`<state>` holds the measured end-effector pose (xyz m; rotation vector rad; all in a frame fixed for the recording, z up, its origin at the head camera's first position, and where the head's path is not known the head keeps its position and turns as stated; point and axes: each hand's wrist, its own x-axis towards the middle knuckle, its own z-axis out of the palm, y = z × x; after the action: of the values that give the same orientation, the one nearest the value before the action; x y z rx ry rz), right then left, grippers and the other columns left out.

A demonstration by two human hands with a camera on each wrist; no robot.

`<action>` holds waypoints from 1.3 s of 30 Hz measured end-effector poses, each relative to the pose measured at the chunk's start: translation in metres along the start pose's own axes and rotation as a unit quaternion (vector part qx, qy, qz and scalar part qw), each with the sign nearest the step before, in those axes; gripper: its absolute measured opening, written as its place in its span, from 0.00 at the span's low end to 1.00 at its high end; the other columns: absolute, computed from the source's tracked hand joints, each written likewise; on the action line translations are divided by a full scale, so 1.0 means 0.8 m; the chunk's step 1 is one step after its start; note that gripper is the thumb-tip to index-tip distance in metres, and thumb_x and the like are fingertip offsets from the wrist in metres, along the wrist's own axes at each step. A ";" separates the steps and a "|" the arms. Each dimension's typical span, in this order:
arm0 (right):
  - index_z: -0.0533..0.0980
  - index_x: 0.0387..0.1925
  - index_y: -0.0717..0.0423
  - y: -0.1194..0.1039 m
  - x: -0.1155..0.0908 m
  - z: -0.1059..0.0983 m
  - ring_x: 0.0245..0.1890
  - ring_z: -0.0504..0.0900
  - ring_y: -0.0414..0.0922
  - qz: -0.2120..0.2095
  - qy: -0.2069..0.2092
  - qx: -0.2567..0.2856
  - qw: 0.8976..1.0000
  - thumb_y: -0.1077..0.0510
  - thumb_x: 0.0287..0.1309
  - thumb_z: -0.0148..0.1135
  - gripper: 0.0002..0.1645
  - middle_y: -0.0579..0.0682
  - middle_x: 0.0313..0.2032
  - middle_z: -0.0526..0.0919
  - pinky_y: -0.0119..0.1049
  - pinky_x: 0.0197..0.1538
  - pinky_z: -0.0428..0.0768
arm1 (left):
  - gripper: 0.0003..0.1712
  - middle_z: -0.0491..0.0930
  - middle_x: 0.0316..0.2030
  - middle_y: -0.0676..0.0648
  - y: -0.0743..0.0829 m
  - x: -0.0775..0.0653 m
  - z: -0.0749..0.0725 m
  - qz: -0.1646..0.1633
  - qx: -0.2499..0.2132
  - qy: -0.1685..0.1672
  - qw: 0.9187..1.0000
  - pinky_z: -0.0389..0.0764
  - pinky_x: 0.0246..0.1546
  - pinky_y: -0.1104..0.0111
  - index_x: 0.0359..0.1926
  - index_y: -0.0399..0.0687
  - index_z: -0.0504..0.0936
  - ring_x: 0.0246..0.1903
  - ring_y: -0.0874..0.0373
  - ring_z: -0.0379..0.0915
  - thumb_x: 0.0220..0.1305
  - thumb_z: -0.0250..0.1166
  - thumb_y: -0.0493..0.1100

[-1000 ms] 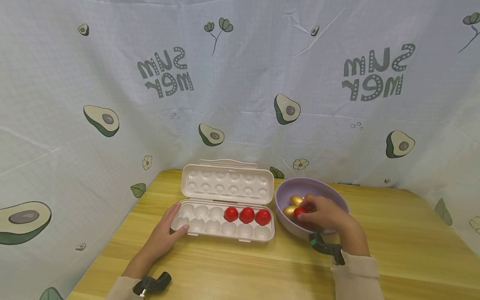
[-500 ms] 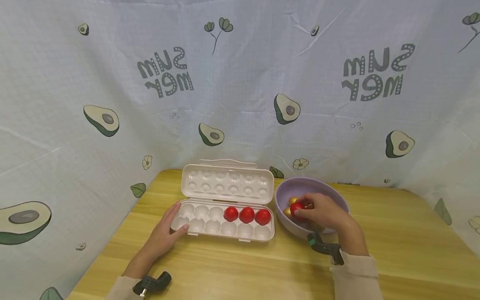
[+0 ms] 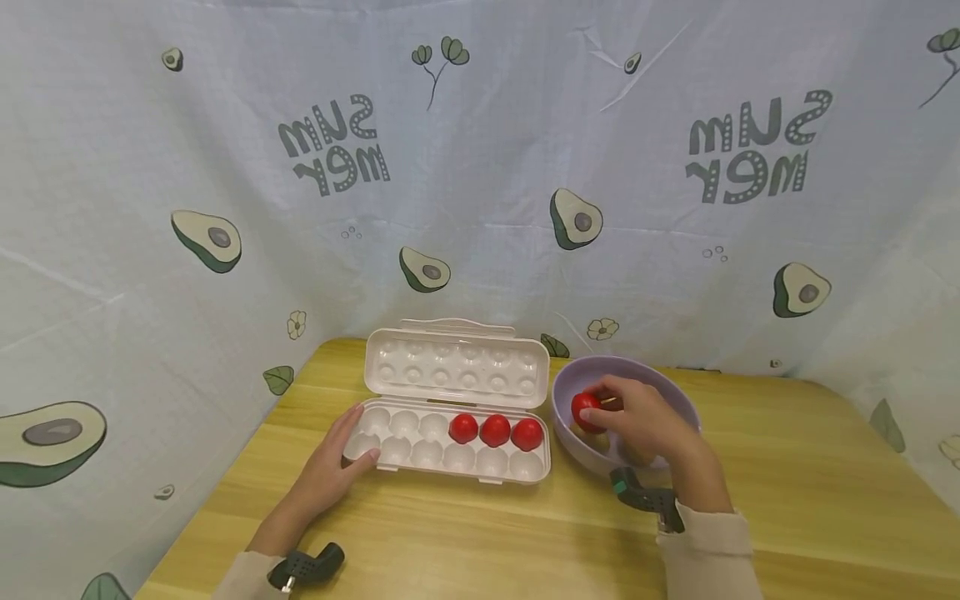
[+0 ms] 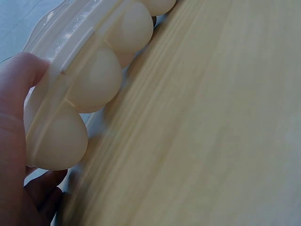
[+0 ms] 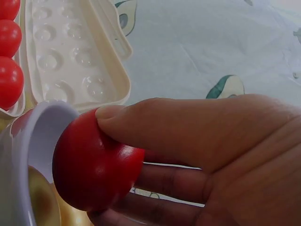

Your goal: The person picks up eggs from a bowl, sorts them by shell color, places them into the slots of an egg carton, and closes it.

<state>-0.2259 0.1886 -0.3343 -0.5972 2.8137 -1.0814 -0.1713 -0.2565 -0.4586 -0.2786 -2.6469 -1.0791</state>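
A red egg point(image 5: 96, 165) is pinched between the thumb and fingers of my right hand point(image 3: 643, 417), over the purple bowl point(image 3: 678, 392). Gold eggs point(image 5: 44, 200) lie in the bowl below it, mostly hidden by the hand in the head view. To the left stands a beige egg carton point(image 3: 442, 477) with its lid point(image 3: 456, 367) raised. Three red eggs point(image 3: 495, 431) sit in the right end of its back row. My left hand point(image 3: 330, 462) holds the carton's left end; in the left wrist view the thumb point(image 4: 30, 70) lies on the rim and the fingers are lower, beside the cups.
The carton and bowl stand close together on a wooden table point(image 3: 480, 542). A white curtain point(image 3: 495, 167) printed with avocados hangs behind the table and along its sides. Dark wrist mounts point(image 3: 307, 567) sit on both forearms.
My right hand has lifted the red egg up from among the gold eggs and slightly left, toward the bowl's left rim. The left hand has stayed on the carton.
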 end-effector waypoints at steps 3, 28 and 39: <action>0.77 0.47 0.56 -0.002 -0.001 -0.001 0.46 0.81 0.51 -0.002 0.014 -0.005 1.000 0.53 0.57 0.68 0.18 0.50 0.42 0.83 0.46 0.47 0.82 | 0.45 0.54 0.72 0.37 0.001 0.000 0.000 0.001 -0.001 0.001 1.000 0.54 0.64 0.38 0.74 0.43 0.54 0.69 0.36 0.51 0.64 0.62 0.54; 0.77 0.50 0.57 -0.037 0.014 0.032 0.45 0.84 0.50 -0.083 0.074 0.024 0.994 0.54 0.56 0.69 0.22 0.50 0.43 0.84 0.41 0.45 0.84 | 0.45 0.54 0.71 0.37 -0.001 0.001 0.001 0.006 0.007 0.004 1.000 0.54 0.64 0.38 0.74 0.42 0.54 0.69 0.36 0.51 0.63 0.62 0.54; 0.74 0.59 0.56 -0.059 0.018 0.045 0.47 0.83 0.50 -0.081 0.091 0.027 0.992 0.52 0.57 0.68 0.29 0.51 0.49 0.83 0.42 0.47 0.83 | 0.45 0.54 0.71 0.36 0.001 0.000 0.000 0.006 0.012 0.003 1.000 0.54 0.64 0.38 0.73 0.40 0.54 0.68 0.36 0.52 0.64 0.62 0.53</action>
<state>-0.2167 0.1285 -0.3296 -0.7702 2.9190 -1.2985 -0.1714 -0.2557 -0.4580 -0.2850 -2.6479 -1.0415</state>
